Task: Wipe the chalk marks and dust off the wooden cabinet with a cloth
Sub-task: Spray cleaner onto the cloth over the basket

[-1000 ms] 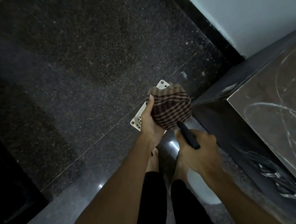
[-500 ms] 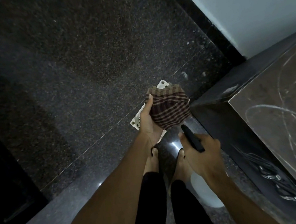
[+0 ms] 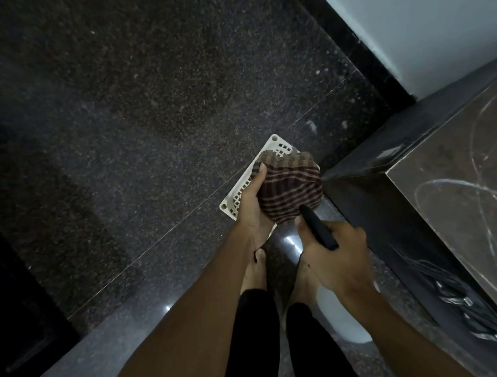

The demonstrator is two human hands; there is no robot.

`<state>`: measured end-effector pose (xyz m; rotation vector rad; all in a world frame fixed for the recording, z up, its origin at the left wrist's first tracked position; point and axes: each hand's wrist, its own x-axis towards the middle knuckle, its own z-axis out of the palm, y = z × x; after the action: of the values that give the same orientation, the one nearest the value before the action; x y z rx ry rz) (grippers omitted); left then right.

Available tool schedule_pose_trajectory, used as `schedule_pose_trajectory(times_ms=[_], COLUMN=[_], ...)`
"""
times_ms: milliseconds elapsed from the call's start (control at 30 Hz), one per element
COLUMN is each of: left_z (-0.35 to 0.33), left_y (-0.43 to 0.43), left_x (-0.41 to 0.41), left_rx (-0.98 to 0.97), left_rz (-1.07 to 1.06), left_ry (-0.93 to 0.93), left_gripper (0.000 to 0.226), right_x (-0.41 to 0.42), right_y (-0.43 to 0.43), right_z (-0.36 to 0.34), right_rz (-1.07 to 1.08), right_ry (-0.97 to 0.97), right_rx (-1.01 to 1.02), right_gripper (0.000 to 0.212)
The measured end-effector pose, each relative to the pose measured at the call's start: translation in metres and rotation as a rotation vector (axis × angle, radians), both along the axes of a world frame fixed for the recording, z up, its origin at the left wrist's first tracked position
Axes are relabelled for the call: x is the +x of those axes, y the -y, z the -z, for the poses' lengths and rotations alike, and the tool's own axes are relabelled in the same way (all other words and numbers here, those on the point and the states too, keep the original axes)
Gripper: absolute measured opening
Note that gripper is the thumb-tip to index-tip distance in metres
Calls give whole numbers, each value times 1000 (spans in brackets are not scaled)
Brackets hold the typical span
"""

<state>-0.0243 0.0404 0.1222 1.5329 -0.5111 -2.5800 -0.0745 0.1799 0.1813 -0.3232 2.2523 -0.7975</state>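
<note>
Speckled floor (image 3: 135, 108), white grate (image 3: 237, 198) — cloth (image 3: 291, 187) overlapping

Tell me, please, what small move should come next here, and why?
Probably squeeze the bottle once to dampen the cloth: the right hand aims its black nozzle at the bunched cloth gripped by the left hand, and the cabinet top beside them bears chalk marks.

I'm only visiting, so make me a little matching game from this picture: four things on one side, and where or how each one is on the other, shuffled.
Things:
1 checked cloth
2 black stick-like object
3 white grid tray
4 cabinet

States:
A lies on the floor
B scribbled with chalk lines
C held in the left hand
D gripped in the right hand

Pairs: 1-C, 2-D, 3-A, 4-B.
</note>
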Motion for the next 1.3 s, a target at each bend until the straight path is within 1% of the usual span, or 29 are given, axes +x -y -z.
schedule_pose_trajectory(times_ms=[100, 233, 333, 433, 500, 567, 667, 767, 833, 933, 1000, 1133, 1200, 1300], left_z=[2, 5, 8, 12, 14, 16, 18, 20, 21, 23, 25, 29, 31, 33], left_y=[-1, 0, 1, 2, 3, 4, 4, 3, 3, 4, 5, 7, 9, 14], left_x=[1, 4, 6, 8, 9, 10, 10, 10, 9, 7, 7, 8, 8, 8], left_rx=[9, -3, -6, -1, 10, 18, 15, 17, 22, 33, 38, 54, 66, 74], left_rz=[6, 15, 6, -10, -22, -32, -40, -48, -57, -67, -59, -33, -50, -98], left_ry=[11, 15, 14, 9, 5, 11, 28, 35, 31, 44, 46, 61, 57, 78], left_gripper=[56, 60, 61, 54, 50, 48, 51, 58, 61, 66, 63, 60, 63, 67], right_x=[3, 5, 1, -6, -9, -10, -6, 0, 4, 9, 11, 12, 11, 6], right_y=[3, 5, 5, 5, 6, 7, 7, 7, 5, 7, 10, 13, 14, 13], right_z=[4, 9, 13, 17, 17, 17, 16, 17, 21, 28, 30, 35, 38, 42], right_rz=[-16, -95, -45, 17, 30, 2, -70, -190, -218, -226, -205, -157, -142, -121], right_ry=[-60, -172, -148, -80, -40, -25, -58, -179, -158, -93, -82, -89, -114, -125], right_rx=[3, -36, 10, 37, 51, 79, 33, -2, -22, 68, 141, 189, 138, 0], right_gripper=[51, 44, 47, 54, 50, 48, 53, 44, 40, 45, 47, 47, 42, 24])
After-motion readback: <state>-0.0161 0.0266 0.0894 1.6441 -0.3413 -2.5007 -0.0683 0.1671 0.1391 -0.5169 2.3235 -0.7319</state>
